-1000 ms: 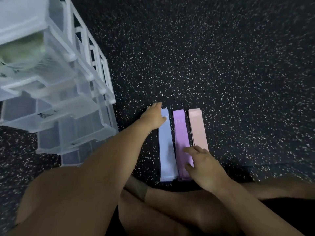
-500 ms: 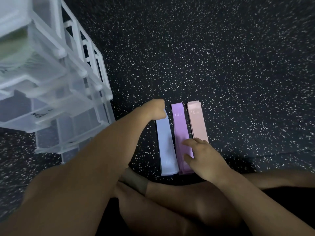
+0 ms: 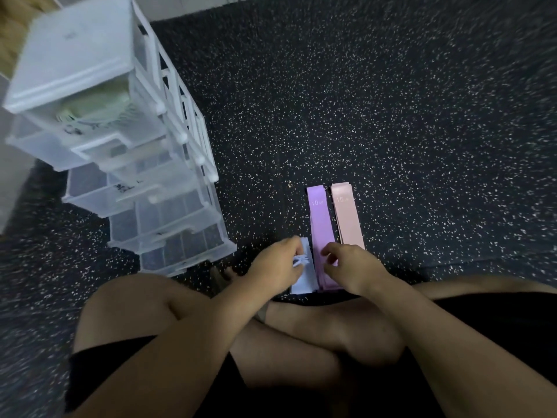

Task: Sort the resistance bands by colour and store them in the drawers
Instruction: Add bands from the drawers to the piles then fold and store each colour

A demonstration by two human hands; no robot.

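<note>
Fingers of the left hand [image 3: 275, 268] are pinched narrow on the bunched-up far part of a pale blue flat resistance band [image 3: 304, 277], which is gathered into creases between fingertips and thumb; the band's near part lies flat on the floor just below those fingers. Just to the right of them, the right hand [image 3: 351, 268] hovers with its fingers loosely curled and slightly apart over the near end of a lilac flat resistance band [image 3: 321, 224] printed "10"; whether the fingertips touch it I cannot tell, and they grasp nothing. Beyond the right hand's fingers the lilac band runs straight away from the person, and just beside it on the right, parallel, lies a pale pink flat resistance band [image 3: 346, 221] printed "15", its near end beside the right knuckles.

Left of the left fingers and further away stands a translucent white plastic drawer tower [image 3: 168, 206], several of its drawers pulled partly out; a pale green bundle [image 3: 96, 105] shows through the upper drawer, too blurred to identify. Everything rests on a black rubber floor with white speckles [image 3: 391, 131]. Behind the tower a strip of light wall base and some wood-toned flooring show at the top left. Below the fingers, the person's bare crossed legs and black shorts [image 3: 497, 336] fill the foreground.
</note>
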